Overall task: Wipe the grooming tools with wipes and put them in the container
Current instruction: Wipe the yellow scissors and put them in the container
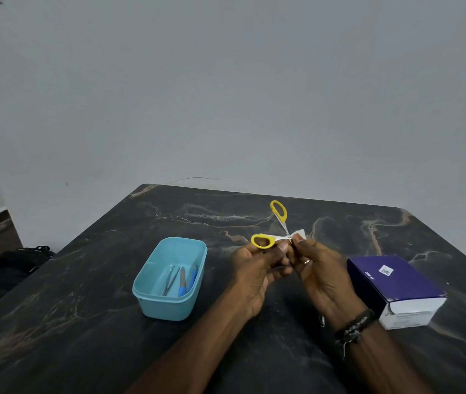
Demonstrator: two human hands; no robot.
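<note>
now yellow-handled scissors (278, 228) spread open, pivot between both hands' fingertips

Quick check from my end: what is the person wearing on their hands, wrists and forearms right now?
Both forearms are bare, with no sleeves in view. The right hand has a thin ring on one finger, and the right wrist carries dark braided bracelets with a loose thread hanging down. The left hand and wrist show no jewellery or gloves.
</note>
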